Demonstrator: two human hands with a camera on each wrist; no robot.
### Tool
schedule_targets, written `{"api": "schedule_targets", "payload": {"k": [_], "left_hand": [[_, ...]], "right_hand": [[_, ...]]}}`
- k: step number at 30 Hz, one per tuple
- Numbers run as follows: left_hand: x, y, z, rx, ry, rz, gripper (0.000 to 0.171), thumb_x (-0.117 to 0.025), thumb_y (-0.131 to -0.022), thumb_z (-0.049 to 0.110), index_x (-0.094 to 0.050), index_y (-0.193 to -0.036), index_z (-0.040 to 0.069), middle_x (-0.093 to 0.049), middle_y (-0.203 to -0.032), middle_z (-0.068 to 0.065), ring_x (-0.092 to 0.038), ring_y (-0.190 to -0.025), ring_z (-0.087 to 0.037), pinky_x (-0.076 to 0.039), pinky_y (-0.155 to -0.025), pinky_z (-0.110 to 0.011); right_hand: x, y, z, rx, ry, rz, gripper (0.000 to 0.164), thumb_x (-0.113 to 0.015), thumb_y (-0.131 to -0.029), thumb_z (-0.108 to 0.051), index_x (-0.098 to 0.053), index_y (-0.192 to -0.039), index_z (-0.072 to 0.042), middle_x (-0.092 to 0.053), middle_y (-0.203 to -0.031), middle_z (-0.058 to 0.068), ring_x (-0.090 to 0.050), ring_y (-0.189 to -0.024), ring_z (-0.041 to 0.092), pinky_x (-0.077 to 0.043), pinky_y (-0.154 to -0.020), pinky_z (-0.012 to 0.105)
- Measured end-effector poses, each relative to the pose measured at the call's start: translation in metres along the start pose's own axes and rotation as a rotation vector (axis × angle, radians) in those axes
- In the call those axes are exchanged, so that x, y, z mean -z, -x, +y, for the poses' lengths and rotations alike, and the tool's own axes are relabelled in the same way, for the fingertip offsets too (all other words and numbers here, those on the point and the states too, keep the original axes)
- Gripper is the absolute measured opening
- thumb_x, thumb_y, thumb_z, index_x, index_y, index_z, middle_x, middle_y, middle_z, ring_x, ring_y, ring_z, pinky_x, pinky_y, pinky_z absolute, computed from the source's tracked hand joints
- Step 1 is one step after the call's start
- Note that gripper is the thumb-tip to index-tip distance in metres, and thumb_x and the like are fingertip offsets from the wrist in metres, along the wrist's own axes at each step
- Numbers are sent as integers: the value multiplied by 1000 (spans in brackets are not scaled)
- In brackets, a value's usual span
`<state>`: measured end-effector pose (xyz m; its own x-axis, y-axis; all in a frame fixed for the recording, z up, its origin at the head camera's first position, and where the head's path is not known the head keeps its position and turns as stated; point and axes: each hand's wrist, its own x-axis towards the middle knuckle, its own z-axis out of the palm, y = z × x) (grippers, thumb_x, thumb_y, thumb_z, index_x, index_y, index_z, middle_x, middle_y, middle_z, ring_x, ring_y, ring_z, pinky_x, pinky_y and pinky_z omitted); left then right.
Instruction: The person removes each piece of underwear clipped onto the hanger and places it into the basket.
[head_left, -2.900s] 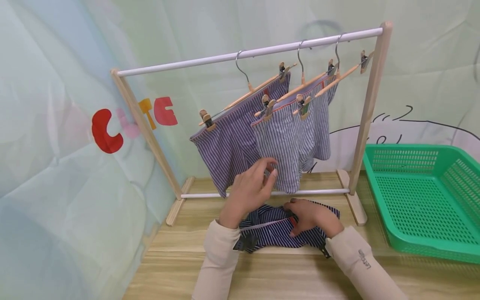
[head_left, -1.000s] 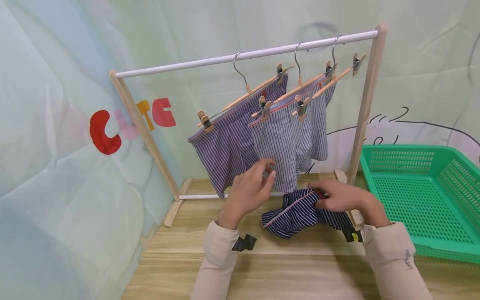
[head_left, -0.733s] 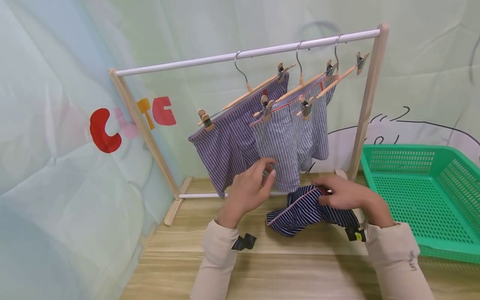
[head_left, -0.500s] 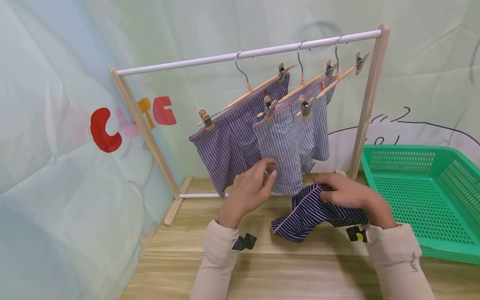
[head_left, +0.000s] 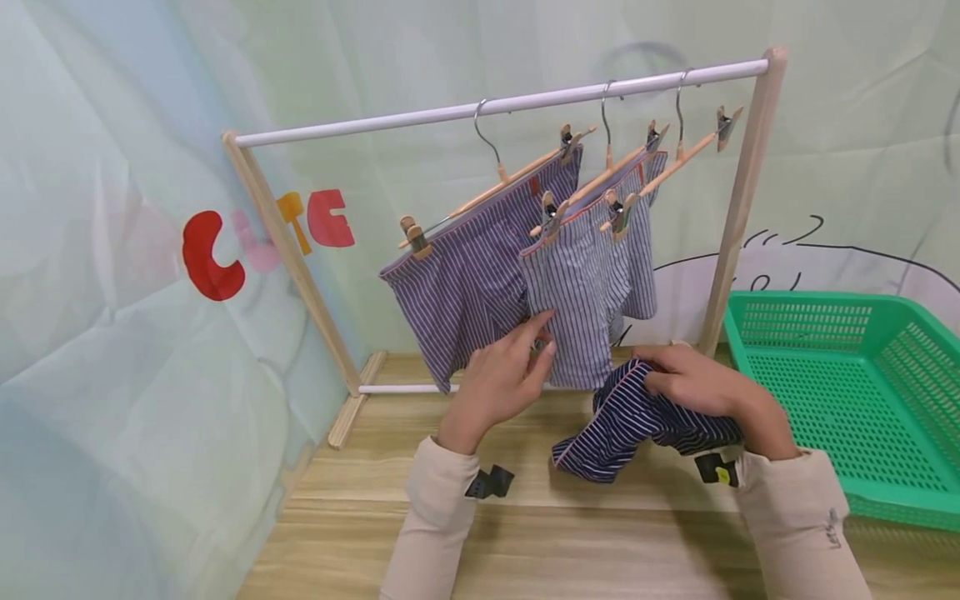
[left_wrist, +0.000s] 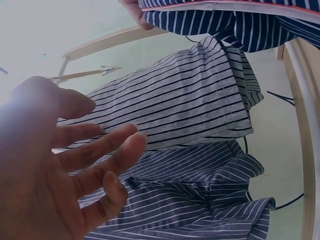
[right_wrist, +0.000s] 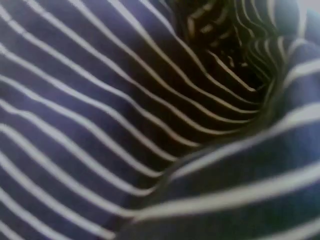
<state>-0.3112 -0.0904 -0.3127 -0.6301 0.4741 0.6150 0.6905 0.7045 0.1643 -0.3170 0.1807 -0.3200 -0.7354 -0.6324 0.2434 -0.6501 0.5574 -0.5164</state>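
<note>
My right hand [head_left: 705, 379] grips navy white-striped shorts [head_left: 618, 429] near the waistband, low at the right part of the rack. Their lower left end droops over the table, and the navy cloth [right_wrist: 75, 125] fills the right wrist view. My left hand [head_left: 504, 379] is held in front of the hanging clothes with loosely bent fingers and nothing in its grasp. Its index fingertip overlaps the light grey striped shorts [head_left: 577, 308] in the head view. Behind it hang purple-blue striped shorts [head_left: 457, 300]. Both hanging pairs are clipped to clip hangers.
A wooden rack with a white top rail [head_left: 420, 122] stands on the wood-grain table [head_left: 360, 533]. The rightmost hanger [head_left: 663, 177] has clips but no garment. To the right sits a green perforated basket [head_left: 832, 400]. A printed cloth backdrop [head_left: 97, 350] surrounds the left side and back.
My right hand has moved right and slightly up, drawing the navy shorts away from beneath my left hand. The left hand has stayed nearly in place, while the light shorts have turned slightly.
</note>
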Motion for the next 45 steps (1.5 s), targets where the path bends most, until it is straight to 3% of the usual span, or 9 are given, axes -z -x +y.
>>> {"api": "schedule_targets", "payload": {"k": [12,19,25,31,35,42,45], "left_hand": [[-1,0,-2,2,9,-20,44,-43,-98,27,-43,-139,10,-65,-107,1,-58,-72,-2,-47,-48,-26],[0,-2,-2,14,-21,-45,48,-44,-98,28,-39,-142,10,-64,-108,2,-48,-59,-2,-40,-43,-24],[0,-3,-2,25,-24,-68,50,-44,-98,29,-37,-143,11,-64,-110,2,-45,-56,-2,-39,-42,-24],[0,-2,-2,31,-28,-80,49,-42,-98,30,-37,-143,10,-63,-109,2,-45,-56,-3,-39,-43,-24],[0,-1,-2,27,-22,-67,48,-43,-98,29,-39,-142,11,-63,-110,2,-46,-57,-2,-39,-43,-23],[1,0,-1,34,-4,-58,46,-43,-98,30,-41,-141,13,-64,-111,2,-46,-57,-2,-38,-42,-24],[1,0,-1,39,-4,-60,46,-43,-98,30,-42,-140,13,-64,-110,2,-46,-57,-2,-38,-42,-23]], "right_hand": [[10,9,-3,-94,-91,69,11,-43,-86,-2,-48,-90,-11,-45,-73,1,-47,-69,18,-38,-62,34],[14,8,-3,-117,-84,121,33,-42,-87,-3,-53,-118,-9,-62,-99,12,-53,-79,22,-43,-70,39],[18,10,-2,-142,-3,217,26,-40,-89,-6,-57,-109,-7,-65,-98,14,-55,-83,25,-43,-75,45],[20,13,-2,-173,-2,276,21,-38,-92,-8,-53,-106,-6,-61,-94,15,-53,-84,28,-41,-76,48],[20,14,0,-145,-41,309,18,-37,-91,-5,-50,-104,-2,-56,-91,15,-49,-82,27,-39,-73,45],[20,15,1,-86,-52,378,16,-34,-88,0,-47,-97,3,-35,-97,17,-30,-88,28,-25,-71,43],[21,16,2,-78,-64,401,17,-33,-89,0,-46,-98,6,-37,-102,21,-31,-92,30,-25,-74,45]]}}
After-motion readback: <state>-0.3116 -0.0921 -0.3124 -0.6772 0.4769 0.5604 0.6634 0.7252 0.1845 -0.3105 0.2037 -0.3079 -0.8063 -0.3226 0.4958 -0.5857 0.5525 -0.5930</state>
